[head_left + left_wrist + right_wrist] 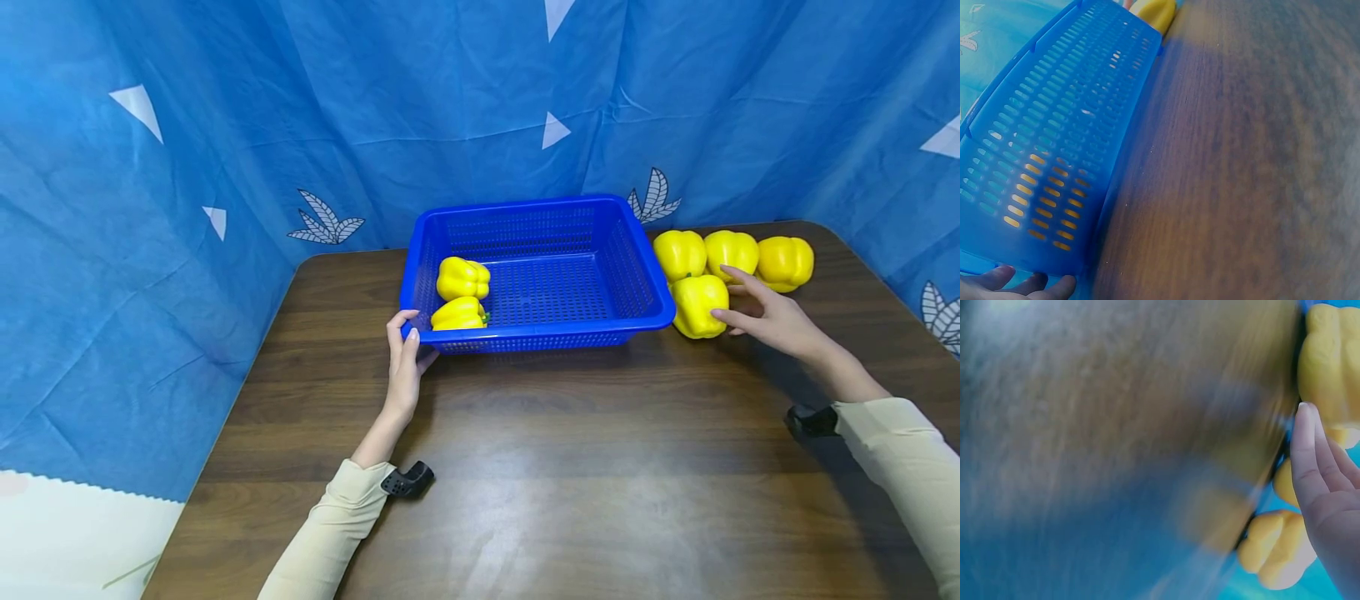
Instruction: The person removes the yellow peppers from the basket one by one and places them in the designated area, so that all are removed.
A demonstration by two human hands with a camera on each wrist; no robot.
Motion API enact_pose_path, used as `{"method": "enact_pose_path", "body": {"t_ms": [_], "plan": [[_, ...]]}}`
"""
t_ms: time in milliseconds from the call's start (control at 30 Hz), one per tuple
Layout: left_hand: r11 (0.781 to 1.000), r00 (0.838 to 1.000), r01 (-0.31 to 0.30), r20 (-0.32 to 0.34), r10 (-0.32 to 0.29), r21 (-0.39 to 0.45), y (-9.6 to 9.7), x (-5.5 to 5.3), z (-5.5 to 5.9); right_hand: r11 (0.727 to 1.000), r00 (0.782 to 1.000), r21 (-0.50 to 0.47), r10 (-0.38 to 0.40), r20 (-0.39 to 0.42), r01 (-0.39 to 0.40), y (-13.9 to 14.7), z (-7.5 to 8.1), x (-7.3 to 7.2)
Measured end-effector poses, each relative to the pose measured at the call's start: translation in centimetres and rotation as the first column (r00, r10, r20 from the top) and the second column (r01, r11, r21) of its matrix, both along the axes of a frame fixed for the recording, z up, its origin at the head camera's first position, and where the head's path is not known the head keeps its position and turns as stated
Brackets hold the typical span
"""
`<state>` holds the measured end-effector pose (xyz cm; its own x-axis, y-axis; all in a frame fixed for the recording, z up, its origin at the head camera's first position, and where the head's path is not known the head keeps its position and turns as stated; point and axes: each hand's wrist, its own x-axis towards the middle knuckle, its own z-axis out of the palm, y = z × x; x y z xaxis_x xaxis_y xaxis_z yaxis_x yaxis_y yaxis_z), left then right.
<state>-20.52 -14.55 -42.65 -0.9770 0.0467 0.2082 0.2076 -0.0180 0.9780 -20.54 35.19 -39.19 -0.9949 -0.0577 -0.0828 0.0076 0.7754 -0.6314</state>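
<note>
My left hand (pixel 405 379) grips the near left corner of a blue plastic basket (pixel 540 331), its fingers at the rim. Inside, at the left end, lie two yellow bell peppers: one (pixel 462 278) farther back, another (pixel 459 314) near the front wall. In the left wrist view their yellow shows through the slots of the basket wall (pixel 1079 119). To the right of the basket, my right hand (pixel 772 317) is at the nearest loose bell pepper (pixel 700 307). Its thumb overlaps that pepper's right side. Fairly straight fingers (pixel 1304 447) reach the pepper's edge in the right wrist view.
Three more yellow bell peppers stand behind the near one, a left (pixel 679 255), a middle (pixel 731 252) and a right one (pixel 785 262). The brown wooden table (pixel 525 467) ends at a blue curtain (pixel 465 100) along the back and sides.
</note>
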Motion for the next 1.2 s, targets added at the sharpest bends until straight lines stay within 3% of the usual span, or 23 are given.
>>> {"method": "enact_pose_path", "body": {"t_ms": [733, 1200], "plan": [[1.000, 1.000, -0.008, 0.004, 0.008, 0.025, 0.1, 0.1, -0.1, 0.999, 0.998, 0.051, -0.007, -0.060, 0.010, 0.2, 1.5, 0.5], [1.000, 1.000, -0.016, 0.001, 0.016, 0.014, 0.1, 0.1, -0.1, 0.997, 0.984, 0.082, 0.000, -0.179, 0.015, 0.0, 2.8, 0.4]]}}
